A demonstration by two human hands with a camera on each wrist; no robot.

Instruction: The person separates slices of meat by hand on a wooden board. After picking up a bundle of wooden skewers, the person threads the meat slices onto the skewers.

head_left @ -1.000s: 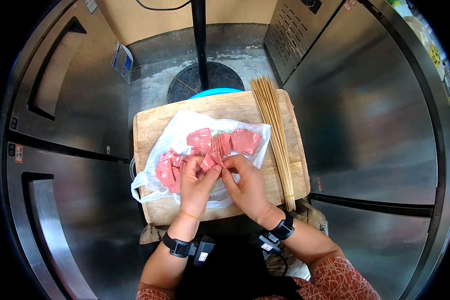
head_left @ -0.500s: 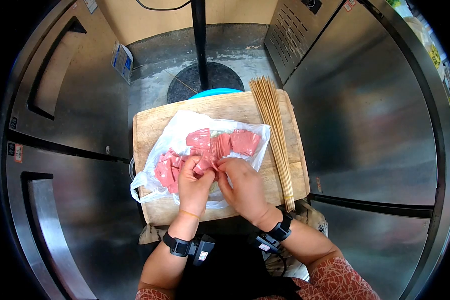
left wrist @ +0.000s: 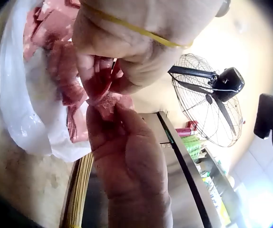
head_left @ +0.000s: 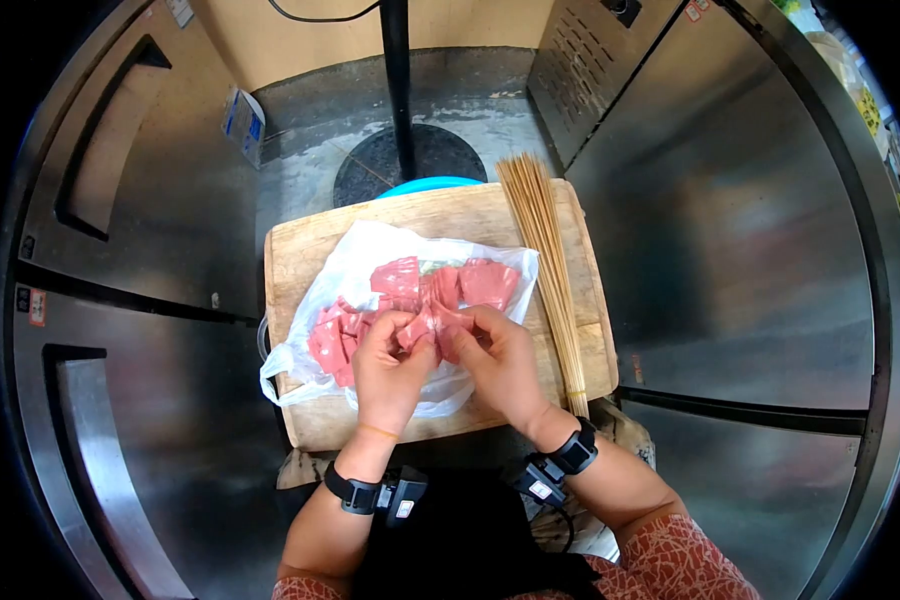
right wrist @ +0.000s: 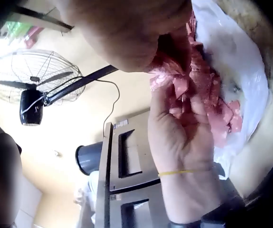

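1. Left hand [head_left: 385,378] and right hand [head_left: 505,372] each pinched pink slices [head_left: 417,332], apparently for control from both sides
2. Slices were above the white bag [head_left: 358,248], which presumably shielded the wooden board [head_left: 315,428]

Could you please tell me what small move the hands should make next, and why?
I would probably ease the pinched meat slices gently apart: the left hand and right hand both pinch them, close together, over the white plastic bag, where other slices lie in overlapping piles, and the bamboo skewers lie beside it, in neither hand.
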